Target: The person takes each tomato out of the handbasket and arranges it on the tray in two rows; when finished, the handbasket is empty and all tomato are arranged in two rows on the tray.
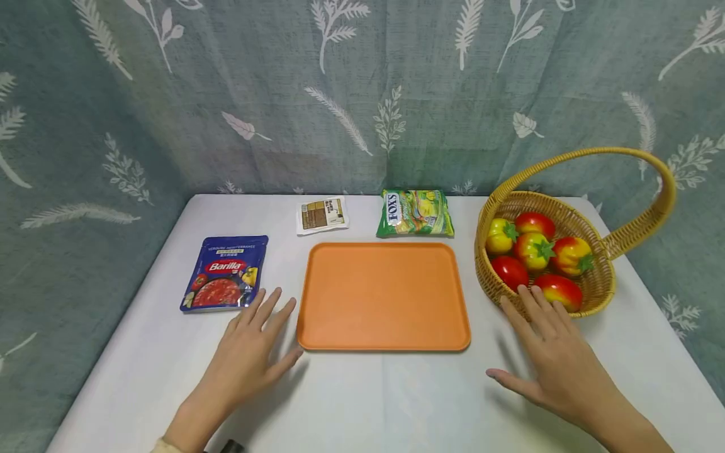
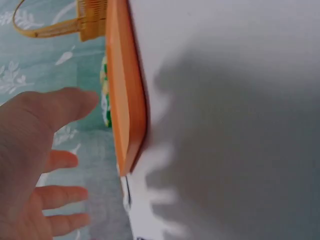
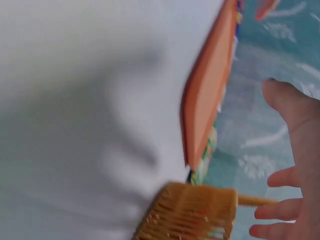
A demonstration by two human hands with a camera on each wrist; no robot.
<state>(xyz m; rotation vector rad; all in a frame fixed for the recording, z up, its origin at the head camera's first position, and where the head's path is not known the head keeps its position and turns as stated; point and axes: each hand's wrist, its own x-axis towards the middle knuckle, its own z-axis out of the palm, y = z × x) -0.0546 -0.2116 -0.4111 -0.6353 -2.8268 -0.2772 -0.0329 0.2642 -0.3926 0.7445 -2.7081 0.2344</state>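
Note:
My left hand [image 1: 249, 352] hovers over the table with its fingers spread, between the blue Barilla pouch [image 1: 225, 274] and the orange tray [image 1: 384, 296]. Nothing is in it; its shadow falls on the white surface in the left wrist view. My right hand [image 1: 557, 358] is also spread and holds nothing, its fingertips just in front of the wicker basket [image 1: 608, 296] in the head view. Whether they touch the rim I cannot tell. Inside the basket lie several red and yellow fruits [image 1: 532, 251], some with green leafy tops. The tray bears nothing.
Behind the tray lie a green Fox's candy bag [image 1: 415, 214] and a small white and brown packet [image 1: 323, 215]. The basket's tall handle [image 1: 589, 151] arches up at the right. A patterned grey-green curtain [image 1: 255, 94] stands along the back and sides of the white table [image 1: 351, 402].

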